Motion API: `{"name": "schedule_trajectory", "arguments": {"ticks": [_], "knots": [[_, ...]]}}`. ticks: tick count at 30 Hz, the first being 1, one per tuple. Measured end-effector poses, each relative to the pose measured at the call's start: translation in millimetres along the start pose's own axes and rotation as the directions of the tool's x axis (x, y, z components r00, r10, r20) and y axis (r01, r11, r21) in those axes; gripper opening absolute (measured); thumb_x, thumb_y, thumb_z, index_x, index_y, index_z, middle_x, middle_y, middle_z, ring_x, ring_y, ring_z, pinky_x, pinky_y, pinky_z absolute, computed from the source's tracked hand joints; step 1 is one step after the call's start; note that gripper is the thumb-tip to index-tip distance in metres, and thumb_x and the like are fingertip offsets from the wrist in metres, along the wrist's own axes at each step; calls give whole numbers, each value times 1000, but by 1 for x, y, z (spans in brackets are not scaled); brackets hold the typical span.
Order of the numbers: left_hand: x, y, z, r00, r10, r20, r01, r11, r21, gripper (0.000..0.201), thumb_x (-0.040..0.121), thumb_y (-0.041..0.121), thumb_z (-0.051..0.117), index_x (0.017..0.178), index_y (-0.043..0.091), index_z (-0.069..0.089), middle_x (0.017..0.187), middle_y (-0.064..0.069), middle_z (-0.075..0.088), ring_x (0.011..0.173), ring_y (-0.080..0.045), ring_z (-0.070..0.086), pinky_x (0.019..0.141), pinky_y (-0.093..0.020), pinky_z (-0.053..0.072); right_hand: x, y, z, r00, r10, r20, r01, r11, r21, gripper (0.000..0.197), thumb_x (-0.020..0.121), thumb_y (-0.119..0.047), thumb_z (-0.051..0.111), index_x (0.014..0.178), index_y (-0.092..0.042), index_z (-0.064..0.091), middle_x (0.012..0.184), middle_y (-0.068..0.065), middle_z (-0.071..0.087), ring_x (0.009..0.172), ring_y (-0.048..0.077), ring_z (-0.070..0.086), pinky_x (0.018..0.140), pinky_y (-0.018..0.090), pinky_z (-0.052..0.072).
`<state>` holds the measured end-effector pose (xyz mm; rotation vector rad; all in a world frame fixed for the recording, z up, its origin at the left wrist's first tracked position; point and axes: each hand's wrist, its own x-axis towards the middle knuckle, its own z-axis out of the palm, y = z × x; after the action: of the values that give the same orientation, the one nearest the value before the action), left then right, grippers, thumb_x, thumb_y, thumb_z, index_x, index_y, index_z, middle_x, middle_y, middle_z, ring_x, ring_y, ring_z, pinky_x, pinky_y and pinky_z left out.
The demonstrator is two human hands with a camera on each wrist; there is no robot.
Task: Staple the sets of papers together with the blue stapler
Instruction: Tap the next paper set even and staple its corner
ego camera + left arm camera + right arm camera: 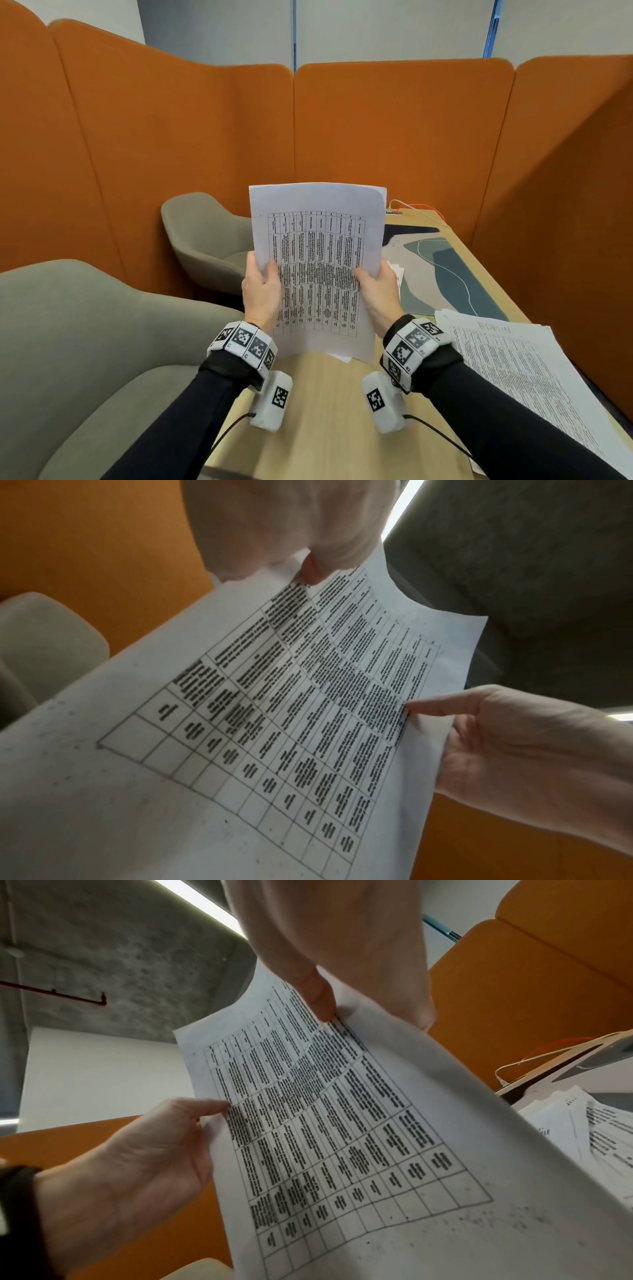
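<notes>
I hold a set of papers [318, 240] printed with a table upright above the front of the wooden table [329, 411]. My left hand [265, 275] grips its left edge, thumb on the printed face and fingers behind. My right hand [371, 279] grips the right edge the same way. The left wrist view shows the sheet [274, 723] pinched by my left hand [311, 572], with my right hand [445, 723] on the far edge. In the right wrist view my right hand [325, 1010] and left hand [205, 1118] hold the sheet [342, 1137]. No blue stapler is in view.
A spread stack of printed papers [507, 370] lies on the table at the right. A patterned desk mat [452, 274] and more loose sheets [397, 274] lie beyond, with cables [421, 209] at the far end. Two grey chairs [205, 236] [85, 342] stand left, orange partitions [394, 130] around.
</notes>
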<state>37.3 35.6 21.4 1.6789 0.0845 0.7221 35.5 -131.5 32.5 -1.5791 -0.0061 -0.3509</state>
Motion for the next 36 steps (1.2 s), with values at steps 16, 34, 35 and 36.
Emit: {"name": "schedule_trajectory", "arguments": {"ticks": [16, 34, 35, 36], "knots": [[2, -34, -9, 799, -430, 419, 363, 902, 232, 13, 94, 7, 48, 99, 1, 59, 93, -12, 65, 80, -18, 63, 62, -26, 54, -48, 41, -76, 868, 486, 98, -399, 803, -443, 21, 86, 3, 48, 101, -4, 60, 99, 15, 67, 89, 30, 64, 88, 42, 53], [-1, -74, -11, 680, -579, 451, 360, 799, 482, 15, 84, -4, 65, 75, 3, 55, 93, -18, 63, 78, -24, 68, 49, -17, 53, -7, 42, -91, 966, 245, -84, -123, 149, -981, 41, 91, -30, 46, 128, -15, 44, 135, 10, 43, 127, 29, 41, 102, 43, 36], [-1, -74, -10, 675, -583, 452, 364, 796, 483, 9, 85, -4, 65, 81, 0, 58, 95, -17, 65, 78, -24, 69, 50, -18, 53, 0, 44, -92, 946, 308, -106, -155, 138, -978, 40, 90, -33, 46, 126, -14, 48, 134, 9, 47, 124, 29, 46, 103, 42, 38], [-1, -74, -9, 674, -583, 453, 366, 797, 481, 6, 85, -3, 66, 88, -3, 60, 98, -17, 67, 81, -24, 70, 52, -19, 55, 7, 52, -93, 928, 361, -87, -152, 158, -976, 37, 89, -36, 46, 119, -15, 54, 129, 9, 54, 119, 29, 51, 102, 41, 41]]}}
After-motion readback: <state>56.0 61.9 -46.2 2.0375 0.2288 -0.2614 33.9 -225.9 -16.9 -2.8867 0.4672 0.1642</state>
